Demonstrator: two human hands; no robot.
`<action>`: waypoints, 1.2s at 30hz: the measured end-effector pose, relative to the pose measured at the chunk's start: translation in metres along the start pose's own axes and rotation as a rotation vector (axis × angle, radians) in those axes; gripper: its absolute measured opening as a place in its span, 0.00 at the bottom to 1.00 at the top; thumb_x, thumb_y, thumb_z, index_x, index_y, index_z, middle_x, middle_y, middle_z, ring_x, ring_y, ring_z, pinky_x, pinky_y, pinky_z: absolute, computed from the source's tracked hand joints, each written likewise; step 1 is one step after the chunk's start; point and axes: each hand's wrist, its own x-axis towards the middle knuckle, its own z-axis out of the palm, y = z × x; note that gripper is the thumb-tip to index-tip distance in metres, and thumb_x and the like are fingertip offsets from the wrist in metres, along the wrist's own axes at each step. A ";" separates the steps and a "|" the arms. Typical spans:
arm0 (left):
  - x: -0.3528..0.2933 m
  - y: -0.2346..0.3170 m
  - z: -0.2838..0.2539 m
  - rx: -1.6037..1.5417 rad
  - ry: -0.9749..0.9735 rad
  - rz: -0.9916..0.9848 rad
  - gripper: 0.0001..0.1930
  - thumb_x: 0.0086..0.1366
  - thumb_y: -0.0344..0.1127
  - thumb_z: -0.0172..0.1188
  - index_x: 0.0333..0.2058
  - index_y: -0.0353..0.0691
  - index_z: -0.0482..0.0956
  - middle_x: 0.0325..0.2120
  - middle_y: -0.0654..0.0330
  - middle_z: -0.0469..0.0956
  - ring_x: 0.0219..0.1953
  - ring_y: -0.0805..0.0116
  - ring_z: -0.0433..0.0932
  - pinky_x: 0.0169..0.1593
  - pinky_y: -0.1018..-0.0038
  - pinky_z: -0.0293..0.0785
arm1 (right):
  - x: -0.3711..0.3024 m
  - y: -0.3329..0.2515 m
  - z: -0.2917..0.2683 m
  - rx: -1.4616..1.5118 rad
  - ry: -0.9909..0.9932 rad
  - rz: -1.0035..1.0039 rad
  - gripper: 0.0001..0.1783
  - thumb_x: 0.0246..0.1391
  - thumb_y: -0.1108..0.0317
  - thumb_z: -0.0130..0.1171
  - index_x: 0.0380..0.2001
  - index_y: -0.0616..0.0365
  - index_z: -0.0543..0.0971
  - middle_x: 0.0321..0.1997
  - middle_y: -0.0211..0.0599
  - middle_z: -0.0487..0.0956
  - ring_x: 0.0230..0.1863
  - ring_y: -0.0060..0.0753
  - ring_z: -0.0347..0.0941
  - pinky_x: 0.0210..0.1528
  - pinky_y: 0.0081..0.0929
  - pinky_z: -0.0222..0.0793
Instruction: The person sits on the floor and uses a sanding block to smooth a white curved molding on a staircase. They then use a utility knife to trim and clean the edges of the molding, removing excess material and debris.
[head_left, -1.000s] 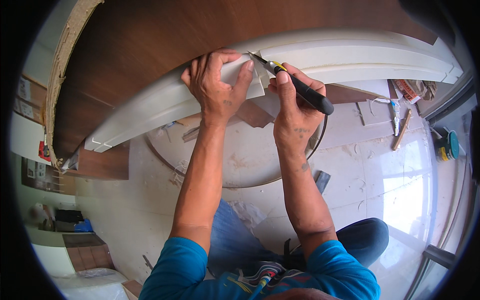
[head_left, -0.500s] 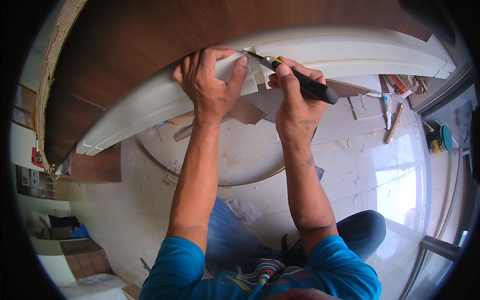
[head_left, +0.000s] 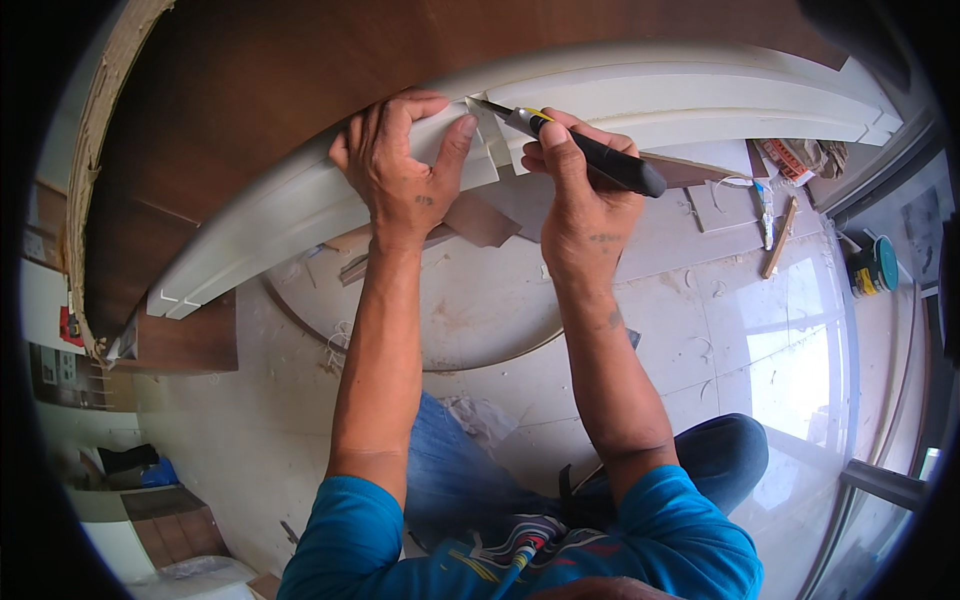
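My left hand (head_left: 400,165) grips the upper edge of a white moulded trim strip (head_left: 280,222), with its fingers over the top and its thumb on the face near the strip's right end. In my right hand (head_left: 585,200) is a utility knife (head_left: 612,164) with a black, grey and yellow handle. The blade points left and its tip touches or nearly touches the top of the narrow joint (head_left: 497,140) between this strip and a second white trim strip (head_left: 680,100) on the right. Both strips run along the edge of a dark brown wood panel (head_left: 300,90).
Wood offcuts (head_left: 482,219) and curled shavings lie on the pale tiled floor (head_left: 680,350). At right are a blue-and-white tool (head_left: 766,215), a thin wooden stick (head_left: 780,238) and a dark green tub (head_left: 873,265). A brown box-like piece (head_left: 190,335) stands at left.
The whole view has shifted slightly, so both hands and the trim appear a little farther left. My grip on the strip and the knife stays the same, with the blade still at the joint.
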 end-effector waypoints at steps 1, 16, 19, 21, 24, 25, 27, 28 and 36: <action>-0.001 0.000 -0.001 0.003 -0.005 -0.004 0.19 0.64 0.59 0.74 0.41 0.51 0.86 0.41 0.72 0.88 0.48 0.63 0.80 0.58 0.60 0.58 | -0.001 0.001 0.002 0.005 0.000 0.002 0.18 0.65 0.69 0.74 0.45 0.70 0.77 0.43 0.49 0.87 0.37 0.27 0.84 0.44 0.26 0.82; -0.001 -0.001 -0.003 0.015 -0.027 -0.027 0.24 0.65 0.65 0.71 0.40 0.51 0.85 0.41 0.73 0.88 0.48 0.64 0.80 0.58 0.58 0.57 | 0.013 -0.017 -0.006 -0.071 -0.074 0.089 0.14 0.61 0.70 0.73 0.42 0.69 0.81 0.36 0.44 0.87 0.34 0.28 0.84 0.42 0.26 0.80; -0.001 -0.003 -0.002 0.011 -0.019 -0.002 0.25 0.65 0.68 0.70 0.40 0.50 0.85 0.41 0.73 0.88 0.48 0.63 0.80 0.58 0.58 0.57 | 0.014 -0.020 -0.011 -0.070 -0.061 0.079 0.15 0.62 0.70 0.74 0.43 0.69 0.80 0.37 0.45 0.87 0.35 0.28 0.84 0.44 0.26 0.81; 0.000 0.000 -0.001 0.004 -0.013 -0.009 0.26 0.65 0.68 0.69 0.40 0.50 0.85 0.41 0.72 0.88 0.48 0.63 0.80 0.58 0.58 0.58 | 0.015 -0.016 -0.008 -0.024 -0.034 0.022 0.16 0.62 0.70 0.74 0.44 0.69 0.80 0.39 0.46 0.87 0.36 0.28 0.84 0.45 0.26 0.81; -0.001 0.001 -0.005 0.022 -0.079 -0.038 0.25 0.65 0.65 0.72 0.42 0.50 0.85 0.44 0.70 0.88 0.52 0.62 0.80 0.62 0.58 0.58 | 0.010 -0.006 -0.004 0.012 -0.071 -0.006 0.17 0.64 0.69 0.75 0.45 0.70 0.78 0.41 0.47 0.87 0.38 0.28 0.84 0.46 0.27 0.82; -0.002 0.001 -0.007 0.025 -0.104 -0.055 0.24 0.65 0.64 0.73 0.43 0.49 0.85 0.46 0.69 0.88 0.54 0.62 0.80 0.64 0.57 0.58 | 0.008 -0.005 -0.001 0.002 -0.065 -0.011 0.17 0.64 0.69 0.75 0.45 0.70 0.78 0.42 0.48 0.87 0.38 0.27 0.84 0.47 0.27 0.82; -0.001 0.002 -0.007 0.029 -0.109 -0.065 0.24 0.65 0.64 0.73 0.43 0.50 0.85 0.46 0.69 0.88 0.54 0.62 0.80 0.64 0.58 0.58 | 0.003 -0.004 0.004 -0.017 -0.054 -0.022 0.18 0.65 0.68 0.75 0.44 0.70 0.78 0.42 0.48 0.87 0.40 0.27 0.84 0.47 0.26 0.81; -0.001 0.003 -0.008 0.034 -0.113 -0.071 0.24 0.65 0.64 0.73 0.43 0.50 0.85 0.46 0.70 0.88 0.54 0.62 0.80 0.64 0.58 0.58 | 0.000 -0.004 0.008 -0.027 -0.039 -0.026 0.18 0.65 0.68 0.75 0.44 0.70 0.78 0.42 0.48 0.87 0.41 0.27 0.84 0.47 0.26 0.81; -0.001 0.001 -0.002 0.025 -0.030 -0.032 0.25 0.66 0.68 0.69 0.40 0.51 0.85 0.40 0.72 0.87 0.49 0.63 0.80 0.58 0.58 0.57 | 0.000 0.004 0.008 -0.088 -0.053 -0.067 0.18 0.65 0.69 0.75 0.45 0.70 0.77 0.40 0.47 0.87 0.39 0.27 0.83 0.45 0.26 0.81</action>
